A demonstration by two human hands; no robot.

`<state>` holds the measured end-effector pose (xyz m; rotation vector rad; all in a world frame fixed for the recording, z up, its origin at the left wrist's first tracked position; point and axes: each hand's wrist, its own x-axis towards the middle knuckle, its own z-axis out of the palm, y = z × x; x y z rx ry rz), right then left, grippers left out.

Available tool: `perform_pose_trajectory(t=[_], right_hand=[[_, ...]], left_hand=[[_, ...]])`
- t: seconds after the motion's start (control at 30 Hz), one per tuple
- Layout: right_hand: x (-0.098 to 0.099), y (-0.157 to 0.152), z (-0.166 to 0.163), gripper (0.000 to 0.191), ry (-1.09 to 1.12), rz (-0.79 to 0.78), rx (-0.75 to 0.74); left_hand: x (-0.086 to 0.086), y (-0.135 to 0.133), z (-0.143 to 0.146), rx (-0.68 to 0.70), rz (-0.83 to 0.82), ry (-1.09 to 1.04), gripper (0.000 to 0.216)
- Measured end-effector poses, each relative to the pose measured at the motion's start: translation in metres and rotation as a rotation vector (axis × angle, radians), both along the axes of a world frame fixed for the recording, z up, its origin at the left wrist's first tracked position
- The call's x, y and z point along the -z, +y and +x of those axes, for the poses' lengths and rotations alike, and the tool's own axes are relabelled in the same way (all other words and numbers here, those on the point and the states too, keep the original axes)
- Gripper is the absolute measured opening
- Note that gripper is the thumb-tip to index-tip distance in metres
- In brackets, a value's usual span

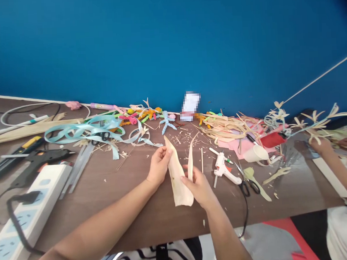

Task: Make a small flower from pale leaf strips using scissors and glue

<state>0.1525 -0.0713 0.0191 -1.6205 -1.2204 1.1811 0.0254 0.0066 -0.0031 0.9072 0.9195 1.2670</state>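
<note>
The left hand (159, 165) pinches the upper edge of a pale husk (177, 178) and the right hand (199, 185) grips its lower side and a narrow strip (190, 160) splitting off; the husk lies between them on the surface (130, 190). Uneven pulling could tear the strip off crooked. Right of the right hand lies a glue gun (223, 168), its cord easily snagged. Farther right, a tipped paper cup (256, 153) shows no contents.

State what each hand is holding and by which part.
Both hands hold one pale dried husk leaf. The left hand pinches its left edge near the pointed top; the right hand grips its right edge lower down, where a narrow strip splits off.
</note>
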Motion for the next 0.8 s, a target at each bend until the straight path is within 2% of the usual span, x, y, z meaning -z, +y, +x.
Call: perform_pose_trajectory(t=[0.07, 0.13, 0.17, 0.2, 0.27, 0.3, 0.37, 0.43, 0.5, 0.57, 0.67, 0.8], right_hand=[[0.005, -0.005, 0.001, 0.024, -0.079, 0.05, 0.067], [0.005, -0.008, 0.002, 0.024, -0.24, 0.128, 0.168], [0.003, -0.008, 0.002, 0.025, -0.329, 0.171, 0.205], [0.0, -0.009, 0.001, 0.027, -0.406, 0.215, 0.213], [-0.006, -0.011, -0.005, 0.035, -0.505, 0.294, 0.139], [-0.008, -0.012, -0.009, 0.041, -0.529, 0.324, 0.084], [-0.012, -0.014, -0.016, 0.053, -0.524, 0.36, -0.007], [-0.012, -0.014, -0.017, 0.064, -0.433, 0.359, -0.011], [-0.011, -0.012, -0.013, 0.069, -0.226, 0.301, 0.05], [-0.009, -0.007, -0.007, 0.06, 0.043, 0.196, 0.131], [-0.006, 0.0, -0.002, 0.036, 0.356, 0.066, 0.168], [0.001, 0.005, -0.003, 0.022, 0.439, 0.151, 0.35]], left_hand=[[-0.001, -0.003, -0.001, -0.093, 0.069, 0.064, 0.028], [-0.005, -0.01, -0.002, -0.197, 0.215, 0.184, 0.038], [-0.007, -0.015, -0.002, -0.192, 0.306, 0.242, 0.04], [-0.01, -0.02, -0.002, -0.101, 0.379, 0.275, 0.041], [-0.014, -0.03, 0.0, 0.262, 0.398, 0.307, 0.037], [-0.016, -0.033, 0.002, 0.352, 0.353, 0.286, 0.041], [-0.017, -0.034, 0.005, 0.421, 0.221, 0.181, 0.035], [-0.017, -0.03, 0.007, 0.43, 0.061, 0.037, 0.03], [-0.015, -0.024, 0.006, 0.43, -0.062, -0.095, 0.029], [-0.014, -0.019, 0.005, 0.432, -0.116, -0.181, 0.03], [-0.014, -0.018, 0.004, 0.452, -0.106, -0.214, 0.032], [-0.013, -0.026, 0.008, 0.46, -0.059, -0.119, 0.031]])
